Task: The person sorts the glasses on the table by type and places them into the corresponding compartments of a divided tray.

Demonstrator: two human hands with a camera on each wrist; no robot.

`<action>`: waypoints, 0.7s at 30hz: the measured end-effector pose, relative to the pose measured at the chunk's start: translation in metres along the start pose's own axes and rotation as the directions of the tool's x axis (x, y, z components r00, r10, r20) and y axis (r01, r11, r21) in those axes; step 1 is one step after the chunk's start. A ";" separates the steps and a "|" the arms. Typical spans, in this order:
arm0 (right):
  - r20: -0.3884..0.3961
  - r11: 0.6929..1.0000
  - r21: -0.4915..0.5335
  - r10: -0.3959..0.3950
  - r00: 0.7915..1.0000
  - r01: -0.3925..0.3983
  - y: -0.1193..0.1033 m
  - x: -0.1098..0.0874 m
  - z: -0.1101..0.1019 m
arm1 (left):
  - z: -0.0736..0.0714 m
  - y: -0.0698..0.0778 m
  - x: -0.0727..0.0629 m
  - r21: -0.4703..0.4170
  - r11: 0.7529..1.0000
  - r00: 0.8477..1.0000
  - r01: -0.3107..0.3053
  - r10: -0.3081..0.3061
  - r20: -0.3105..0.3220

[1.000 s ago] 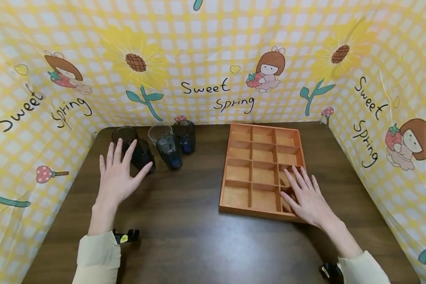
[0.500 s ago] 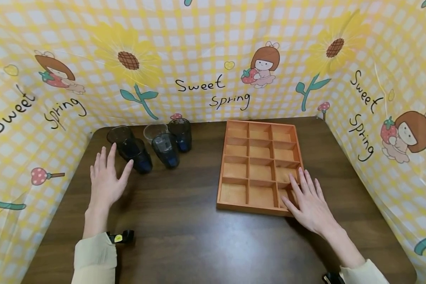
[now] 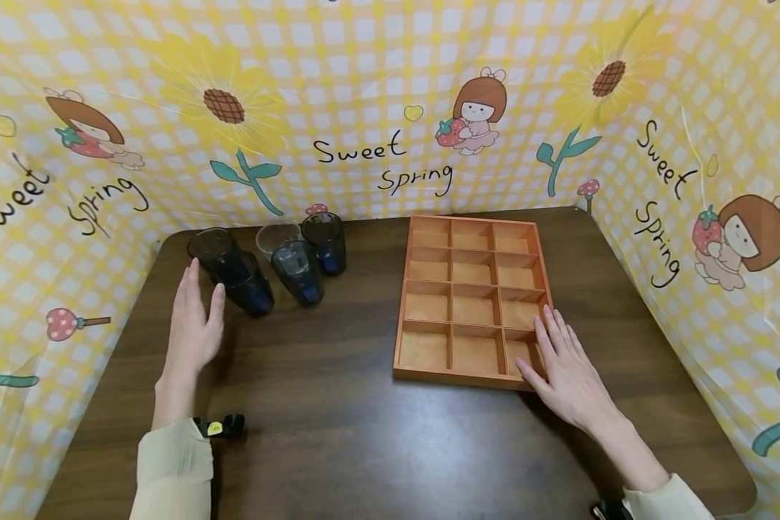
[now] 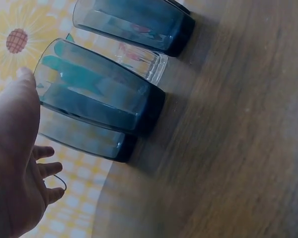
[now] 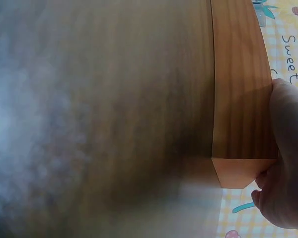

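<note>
My left hand [image 3: 195, 328] is beside the left group of drinking glasses, fingers straight and together, thumb apart. Closest to it stands a dark blue-tinted glass [image 3: 252, 290], another tinted glass [image 3: 211, 249] just behind. In the left wrist view, the thumb tip is close to the rim of a blue glass [image 4: 99, 89]; contact cannot be told. At the front right corner of a wooden compartment tray [image 3: 455, 378] is my right hand [image 3: 568, 375]. Its straight fingers lie along the right wall, the thumb over the corner compartment. The right wrist view shows the tray's outer wall [image 5: 241, 89].
Right of the left pair stand two more tinted glasses, one in front [image 3: 302, 278] and one behind [image 3: 328, 249], with a clear glass [image 3: 268, 232] between the groups. A checked cloth [image 3: 364, 72] surrounds the brown table [image 3: 338, 433] at the back and sides.
My left hand has drawn left and back from over the glasses, its fingers closing together. My right hand has slid from over the compartments toward the tray's right edge. The head view has shifted slightly.
</note>
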State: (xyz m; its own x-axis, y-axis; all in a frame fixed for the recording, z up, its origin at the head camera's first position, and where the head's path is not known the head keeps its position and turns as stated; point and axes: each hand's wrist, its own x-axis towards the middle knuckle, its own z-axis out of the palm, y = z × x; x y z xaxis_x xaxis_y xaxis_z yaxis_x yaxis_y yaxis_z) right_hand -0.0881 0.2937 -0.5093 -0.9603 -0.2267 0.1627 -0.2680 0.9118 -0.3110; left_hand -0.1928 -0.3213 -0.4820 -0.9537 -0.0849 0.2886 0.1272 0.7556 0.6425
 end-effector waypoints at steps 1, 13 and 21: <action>-0.001 1.000 -0.006 -0.006 1.000 0.006 0.000 0.000 0.000 | 0.000 0.000 0.001 -0.013 1.000 1.000 -0.007 0.007 -0.012; 0.000 0.984 -0.037 -0.174 0.985 0.173 0.018 -0.001 -0.004 | 0.000 -0.009 0.008 -0.111 0.991 0.997 0.078 -0.079 -0.006; -0.031 0.982 -0.044 -0.185 0.982 0.184 0.019 -0.004 -0.001 | 0.002 -0.015 0.016 -0.229 0.962 0.988 0.152 -0.141 0.061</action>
State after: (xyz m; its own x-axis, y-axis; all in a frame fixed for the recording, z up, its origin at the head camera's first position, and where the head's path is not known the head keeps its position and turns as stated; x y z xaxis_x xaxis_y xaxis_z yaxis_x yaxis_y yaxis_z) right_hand -0.0889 0.3119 -0.5149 -0.8912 -0.3809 0.2463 -0.4360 0.8689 -0.2342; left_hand -0.2100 -0.3331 -0.4884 -0.9770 -0.1507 0.1509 0.0401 0.5651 0.8240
